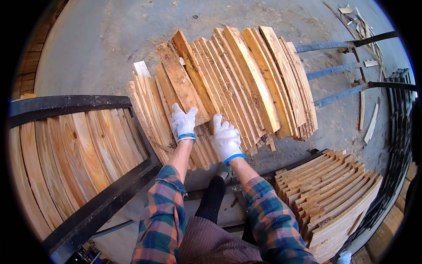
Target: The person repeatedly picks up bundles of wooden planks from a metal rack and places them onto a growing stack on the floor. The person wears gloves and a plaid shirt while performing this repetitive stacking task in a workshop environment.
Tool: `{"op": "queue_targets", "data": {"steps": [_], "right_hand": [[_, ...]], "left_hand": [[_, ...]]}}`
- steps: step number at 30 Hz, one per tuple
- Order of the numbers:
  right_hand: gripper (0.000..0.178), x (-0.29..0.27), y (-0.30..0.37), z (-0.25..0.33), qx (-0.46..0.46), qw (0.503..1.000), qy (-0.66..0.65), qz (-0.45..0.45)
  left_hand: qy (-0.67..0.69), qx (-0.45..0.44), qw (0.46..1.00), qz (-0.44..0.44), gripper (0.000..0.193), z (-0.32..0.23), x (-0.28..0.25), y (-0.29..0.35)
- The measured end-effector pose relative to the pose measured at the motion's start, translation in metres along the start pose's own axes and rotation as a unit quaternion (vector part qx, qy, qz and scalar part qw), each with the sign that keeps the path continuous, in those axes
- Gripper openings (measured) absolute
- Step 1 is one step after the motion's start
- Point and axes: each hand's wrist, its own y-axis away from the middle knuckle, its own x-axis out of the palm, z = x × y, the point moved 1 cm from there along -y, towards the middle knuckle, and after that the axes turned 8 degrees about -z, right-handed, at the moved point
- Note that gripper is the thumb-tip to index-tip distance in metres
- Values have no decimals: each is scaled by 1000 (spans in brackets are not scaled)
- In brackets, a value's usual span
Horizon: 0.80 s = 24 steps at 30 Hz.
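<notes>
My left hand (183, 121), in a white knit glove with a blue cuff, grips the near left edge of a rough, flat wooden board (179, 80). Its thumb lies on top of the wood, and its fingertips are partly hidden. My right hand (227, 140), gloved the same way, is closed at the near end of a reddish wooden board (193, 66), thumb pointing away from me. What its curled fingers press against is partly hidden. Both boards lie on a wide, fanned stack of planks (246, 79), several of them on edge.
At left, a black metal frame (105, 198) holds smooth planks (79, 154). A stack of notched boards (329, 193) stands at lower right. Blue metal bars (334, 70) extend right from the main stack. Wood scraps (362, 31) lie on the grey floor (132, 26).
</notes>
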Motion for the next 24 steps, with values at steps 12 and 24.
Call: {"op": "queue_targets", "data": {"steps": [12, 24], "right_hand": [[82, 1, -33, -4, 212, 933, -250, 150], [73, 36, 32, -45, 180, 545, -791, 211]], "left_hand": [[474, -246, 833, 147, 56, -4, 13, -12], [406, -189, 876, 177, 53, 92, -71, 54]]}}
